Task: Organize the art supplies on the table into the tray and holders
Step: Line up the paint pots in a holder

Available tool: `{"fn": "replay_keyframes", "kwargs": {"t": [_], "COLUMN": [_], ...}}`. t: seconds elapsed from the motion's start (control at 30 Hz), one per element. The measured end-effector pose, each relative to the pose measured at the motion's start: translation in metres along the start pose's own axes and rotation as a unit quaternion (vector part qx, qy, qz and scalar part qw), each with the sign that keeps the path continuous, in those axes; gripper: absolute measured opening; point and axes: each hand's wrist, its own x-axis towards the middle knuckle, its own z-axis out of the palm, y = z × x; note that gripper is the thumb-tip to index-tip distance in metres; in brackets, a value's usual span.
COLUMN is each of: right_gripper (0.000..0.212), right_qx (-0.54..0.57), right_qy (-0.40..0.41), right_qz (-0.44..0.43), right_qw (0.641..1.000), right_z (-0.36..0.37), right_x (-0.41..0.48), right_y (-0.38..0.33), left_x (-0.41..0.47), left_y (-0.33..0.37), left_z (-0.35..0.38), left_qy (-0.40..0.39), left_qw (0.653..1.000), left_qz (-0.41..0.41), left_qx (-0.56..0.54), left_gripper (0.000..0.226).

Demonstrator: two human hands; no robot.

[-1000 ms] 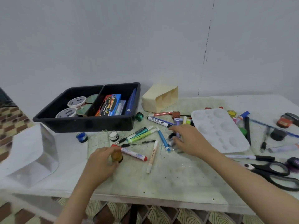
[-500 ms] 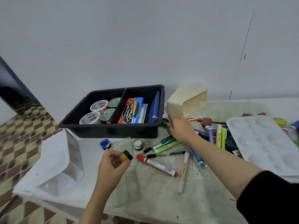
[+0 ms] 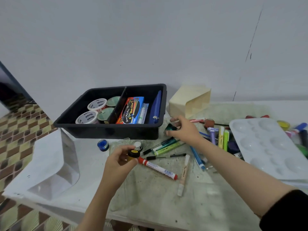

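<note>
In the head view, a yellow jar point(image 3: 132, 155) with a black cap is pinched between the thumb and curled fingers of the left hand point(image 3: 119, 161), above the table point(image 3: 166, 205) and just in front of the tray point(image 3: 116, 130). A green jar point(image 3: 170, 128) is clasped, as far as the blur allows, by the curled fingers of the right hand point(image 3: 185, 130), beside the tray's right wall and in front of the cream holder point(image 3: 186, 102). A blue jar point(image 3: 103, 145) and a white jar point(image 3: 137, 145) are seen near the tray's front wall. A red marker point(image 3: 157, 167) is laid just right of the left hand
</note>
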Motion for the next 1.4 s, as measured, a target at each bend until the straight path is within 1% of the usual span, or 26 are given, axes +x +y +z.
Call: {"fn": "replay_keyframes", "kwargs": {"t": [0.07, 0.17, 0.23, 0.33, 0.47, 0.53, 0.6, 0.7, 0.77, 0.83, 0.9, 1.0, 1.1, 1.2, 1.33, 1.4], "right_gripper": [0.044, 0.036, 0.032, 0.033, 0.029, 0.029, 0.031, 0.032, 0.031, 0.032, 0.033, 0.033, 0.032, 0.035, 0.035, 0.036], "right_qx": [0.025, 0.034, 0.032, 0.048, 0.019, -0.012, -0.032, -0.028, -0.029, -0.048, -0.105, -0.205, -0.248, -0.255, -0.205, -0.195], "right_qy": [-0.017, -0.039, -0.057, -0.063, -0.08, -0.085, -0.073, -0.05, -0.054, -0.076, -0.094, -0.093, -0.092, -0.09, -0.103, -0.101], "right_qz": [-0.002, -0.019, -0.029, -0.052, -0.08, -0.101, -0.117, -0.14, -0.158, -0.172, -0.185, -0.211, -0.231, -0.239, -0.21, -0.206], "right_qw": [1.0, 0.998, 0.997, 0.996, 0.993, 0.991, 0.99, 0.988, 0.986, 0.981, 0.972, 0.951, 0.936, 0.932, 0.95, 0.954], "right_z": [-0.014, -0.037, -0.052, -0.071, -0.088, -0.092, -0.095, -0.095, -0.095, -0.092, -0.089, -0.085, -0.081, -0.076, -0.072, -0.072], "right_x": [-0.017, -0.051, -0.075, -0.111, -0.148, -0.161, -0.172, -0.183, -0.186, -0.188, -0.189, -0.19, -0.19, -0.191, -0.189, -0.189], "right_y": [-0.002, -0.003, 0.001, 0.011, 0.024, 0.03, 0.035, 0.04, 0.041, 0.042, 0.044, 0.049, 0.051, 0.053, 0.058, 0.061], "left_x": [-0.007, -0.023, -0.036, -0.052, -0.065, -0.068, -0.069, -0.069, -0.07, -0.07, -0.07, -0.07, -0.07, -0.07, -0.069, -0.068], "left_y": [0.008, 0.02, 0.025, 0.027, 0.026, 0.022, 0.02, 0.016, 0.016, 0.015, 0.014, 0.013, 0.01, 0.008, 0.006, 0.006], "left_z": [0.012, 0.034, 0.049, 0.072, 0.097, 0.105, 0.109, 0.114, 0.115, 0.115, 0.112, 0.109, 0.11, 0.11, 0.109, 0.108], "left_qy": [-0.033, -0.111, -0.165, -0.217, -0.24, -0.242, -0.225, -0.216, -0.223, -0.225, -0.219, -0.208, -0.21, -0.206, -0.206, -0.207], "left_qw": [0.999, 0.993, 0.985, 0.974, 0.962, 0.959, 0.957, 0.938, 0.927, 0.924, 0.928, 0.934, 0.94, 0.943, 0.945, 0.946], "left_qz": [0.002, -0.002, 0.013, 0.067, 0.094, 0.096, 0.1, 0.143, 0.165, 0.179, 0.184, 0.18, 0.167, 0.162, 0.156, 0.153], "left_qx": [-0.004, -0.028, -0.04, 0.02, 0.085, 0.11, 0.151, 0.231, 0.253, 0.253, 0.24, 0.23, 0.21, 0.202, 0.199, 0.199], "left_gripper": [0.039, 0.038, 0.038, 0.039, 0.041, 0.041, 0.041, 0.037, 0.036, 0.034, 0.031, 0.029, 0.03, 0.029, 0.031, 0.032]}}
